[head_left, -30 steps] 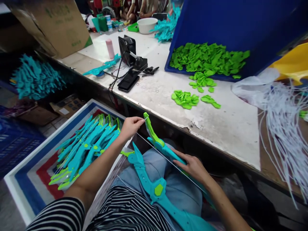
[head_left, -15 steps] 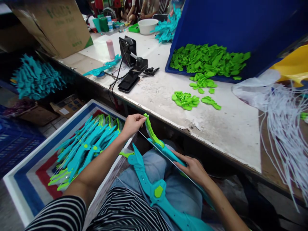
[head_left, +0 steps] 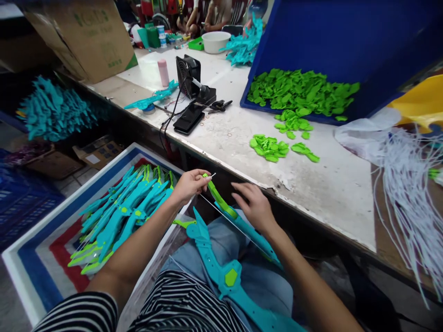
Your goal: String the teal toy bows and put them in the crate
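Note:
My left hand pinches the green tip of a turquoise toy bow, and a short white string end pokes out past the fingers. From that tip the white bowstring runs taut along the bow. My right hand is off the bow, fingers apart, a little to the right of the green tip. A second turquoise toy bow with a green pentagon lies across my lap.
At left stands a striped-lined tray of finished-looking bows. On the table are a small fan, a black phone, green pieces, a blue bin and white strings. People sit at the back.
My right hand has let go of the bow's turquoise body and moved up and left towards the green tip. My left hand keeps its pinch, slightly lower, and a string end now shows.

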Tool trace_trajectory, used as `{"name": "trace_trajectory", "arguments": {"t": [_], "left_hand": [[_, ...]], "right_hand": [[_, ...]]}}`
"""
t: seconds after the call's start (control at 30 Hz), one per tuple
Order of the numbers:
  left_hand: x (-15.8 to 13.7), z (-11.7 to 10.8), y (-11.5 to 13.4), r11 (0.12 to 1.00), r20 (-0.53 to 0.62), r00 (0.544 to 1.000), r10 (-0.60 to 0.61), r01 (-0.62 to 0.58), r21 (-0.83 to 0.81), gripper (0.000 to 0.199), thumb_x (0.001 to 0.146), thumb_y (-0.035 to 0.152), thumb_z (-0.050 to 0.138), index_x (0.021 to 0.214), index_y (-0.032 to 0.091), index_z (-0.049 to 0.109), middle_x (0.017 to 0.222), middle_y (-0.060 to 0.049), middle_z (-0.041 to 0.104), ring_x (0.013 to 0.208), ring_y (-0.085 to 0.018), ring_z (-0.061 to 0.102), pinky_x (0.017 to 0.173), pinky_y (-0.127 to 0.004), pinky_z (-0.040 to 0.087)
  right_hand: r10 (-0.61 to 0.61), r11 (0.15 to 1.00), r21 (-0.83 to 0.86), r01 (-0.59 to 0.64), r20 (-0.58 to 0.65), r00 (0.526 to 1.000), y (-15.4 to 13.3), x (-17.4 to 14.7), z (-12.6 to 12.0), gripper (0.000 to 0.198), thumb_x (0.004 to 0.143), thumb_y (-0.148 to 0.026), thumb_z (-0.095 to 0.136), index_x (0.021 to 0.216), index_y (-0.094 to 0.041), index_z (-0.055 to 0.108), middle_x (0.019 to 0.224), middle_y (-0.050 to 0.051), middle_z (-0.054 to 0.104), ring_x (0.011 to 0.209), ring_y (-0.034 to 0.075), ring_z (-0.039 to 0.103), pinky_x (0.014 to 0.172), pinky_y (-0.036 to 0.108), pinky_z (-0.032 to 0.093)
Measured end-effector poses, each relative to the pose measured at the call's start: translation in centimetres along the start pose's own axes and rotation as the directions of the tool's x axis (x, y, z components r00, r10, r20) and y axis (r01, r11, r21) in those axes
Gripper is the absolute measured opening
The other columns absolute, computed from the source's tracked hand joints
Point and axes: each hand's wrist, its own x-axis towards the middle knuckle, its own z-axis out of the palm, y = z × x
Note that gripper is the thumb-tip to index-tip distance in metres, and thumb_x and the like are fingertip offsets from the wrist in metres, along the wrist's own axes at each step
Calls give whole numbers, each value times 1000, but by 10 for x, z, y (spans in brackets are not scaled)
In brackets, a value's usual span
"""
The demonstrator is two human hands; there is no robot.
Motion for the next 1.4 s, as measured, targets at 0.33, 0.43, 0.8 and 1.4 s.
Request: {"name": "trace_trajectory", "arguments": {"t": [0.33,0.43,0.8,1.4], "left_hand": [[-12,-17,-1,996,39,999,-28,24,88,38,66,41,75,87,12,61,48,4,55,37,-7,43,40,-19,29],[-19,-17,-2,919,-19,998,54,-43,392,22,74,35,68,82,16,62,54,3,56,47,-11,52,50,-22,39],[-27,-2,-24,665,73,850,522,-459,589,18,81,12,49,85,19,66,90,-6,65,90,-18,57,88,-31,45],[-32,-16,21,965,-220,957,187,-137,225,7,75,18,62,75,13,67,67,-3,65,52,-12,58,46,-21,43]], "right_hand": [[-205,958,221,182,83,975,-30,76,29,14,85,-26,58,73,-20,63,75,3,61,74,17,57,70,33,46],[-262,954,169,246,77,962,-33,76,25,14,84,-25,57,70,-21,59,74,3,59,78,19,55,72,35,46],[364,922,337,-191,-585,725,3,91,-4,14,76,-29,63,66,-24,54,77,6,55,89,26,59,84,45,46],[371,809,570,-141,-310,876,-91,31,86,15,83,-31,61,76,-19,65,87,4,58,82,16,59,71,30,53]]}}
